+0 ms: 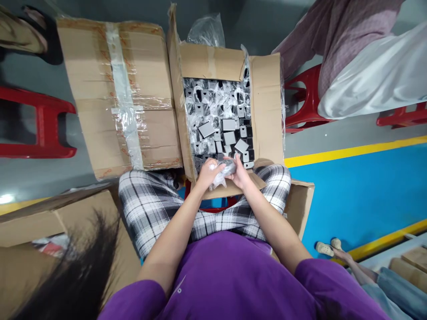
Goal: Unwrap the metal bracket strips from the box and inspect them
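1. My left hand (207, 172) is grasping the crumpled end of a plastic-wrapped grey block (229, 166), thumb laid along the clear film.
2. My right hand (240, 174) grips the other end of that block, fingers curled round it; I can't tell how tightly.
3. The block is between my two hands, above the near edge of an open cardboard box (266, 102) that stands in front of me, between my knees.
4. Inside the box are closely set rows of small grey and black rectangular casings (199, 108), many of them covered in clear plastic film (223, 95).
5. Nearer to me, several bare grey casings (229, 138) lie loose on top, some of them tilted. What they are exactly, I can't make out.
6. The box's flaps are folded outward, and a clear plastic bag (207, 30) pokes up behind the far one.
7. Just beside it on the left is a closed cardboard carton (153, 84), with a strip of clear packing tape (122, 84) running down its top.
8. My plaid trousers (150, 200) and purple shirt (233, 275) fill the near part of my view.
9. A red plastic stool (40, 122) stands at far left; on the right, another person's mauve trouser leg (353, 31) is beside a second red stool (310, 95).
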A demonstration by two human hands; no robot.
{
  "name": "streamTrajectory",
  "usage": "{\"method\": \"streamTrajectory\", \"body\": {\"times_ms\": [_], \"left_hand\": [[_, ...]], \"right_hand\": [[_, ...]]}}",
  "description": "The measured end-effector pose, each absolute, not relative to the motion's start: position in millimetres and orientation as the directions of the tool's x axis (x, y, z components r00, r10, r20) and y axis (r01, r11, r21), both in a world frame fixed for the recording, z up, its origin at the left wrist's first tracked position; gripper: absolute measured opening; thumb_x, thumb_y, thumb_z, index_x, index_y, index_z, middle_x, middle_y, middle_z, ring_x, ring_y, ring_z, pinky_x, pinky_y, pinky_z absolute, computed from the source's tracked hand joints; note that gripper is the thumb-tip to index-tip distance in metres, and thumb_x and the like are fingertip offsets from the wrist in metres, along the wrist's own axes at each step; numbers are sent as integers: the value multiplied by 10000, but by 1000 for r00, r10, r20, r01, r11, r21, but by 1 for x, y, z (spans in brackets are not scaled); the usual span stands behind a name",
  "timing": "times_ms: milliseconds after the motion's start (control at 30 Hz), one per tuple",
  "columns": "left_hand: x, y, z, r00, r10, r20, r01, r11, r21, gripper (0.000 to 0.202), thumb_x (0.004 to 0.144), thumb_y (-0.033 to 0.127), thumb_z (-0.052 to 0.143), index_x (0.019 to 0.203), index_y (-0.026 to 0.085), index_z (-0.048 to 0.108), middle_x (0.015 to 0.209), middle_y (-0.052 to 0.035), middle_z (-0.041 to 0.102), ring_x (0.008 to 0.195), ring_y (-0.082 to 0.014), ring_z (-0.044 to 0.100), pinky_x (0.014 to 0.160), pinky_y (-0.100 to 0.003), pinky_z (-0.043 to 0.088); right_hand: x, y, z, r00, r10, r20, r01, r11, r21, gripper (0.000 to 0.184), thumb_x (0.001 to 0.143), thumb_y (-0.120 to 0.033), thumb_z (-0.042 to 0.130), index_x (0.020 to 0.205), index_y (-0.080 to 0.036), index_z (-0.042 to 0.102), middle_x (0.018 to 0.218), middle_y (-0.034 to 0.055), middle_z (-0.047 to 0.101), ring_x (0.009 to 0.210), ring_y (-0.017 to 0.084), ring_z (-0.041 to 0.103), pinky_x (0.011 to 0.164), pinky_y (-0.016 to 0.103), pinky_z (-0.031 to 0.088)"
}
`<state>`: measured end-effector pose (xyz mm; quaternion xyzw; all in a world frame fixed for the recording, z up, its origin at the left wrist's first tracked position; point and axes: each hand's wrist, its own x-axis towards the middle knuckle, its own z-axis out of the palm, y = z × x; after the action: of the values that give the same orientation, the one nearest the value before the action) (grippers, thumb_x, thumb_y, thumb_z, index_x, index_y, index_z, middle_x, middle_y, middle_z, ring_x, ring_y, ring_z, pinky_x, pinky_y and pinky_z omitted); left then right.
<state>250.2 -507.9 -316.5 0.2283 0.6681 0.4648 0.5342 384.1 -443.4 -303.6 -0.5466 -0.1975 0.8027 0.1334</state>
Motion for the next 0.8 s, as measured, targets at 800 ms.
{"method": "streamTrajectory", "body": {"times_ms": [800], "left_hand": [[219,-523,-331,-473,547,-691,-581,397,711,344,475,239,688,560,217,355,482,80,462,510,-103,518,452,-166,303]], "right_hand": [[384,-443,-301,-174,606,-776,219,-745,-630,337,737,-352,755,1016,-218,622,895,-5,679,819,134,647,693,250,581]]}}
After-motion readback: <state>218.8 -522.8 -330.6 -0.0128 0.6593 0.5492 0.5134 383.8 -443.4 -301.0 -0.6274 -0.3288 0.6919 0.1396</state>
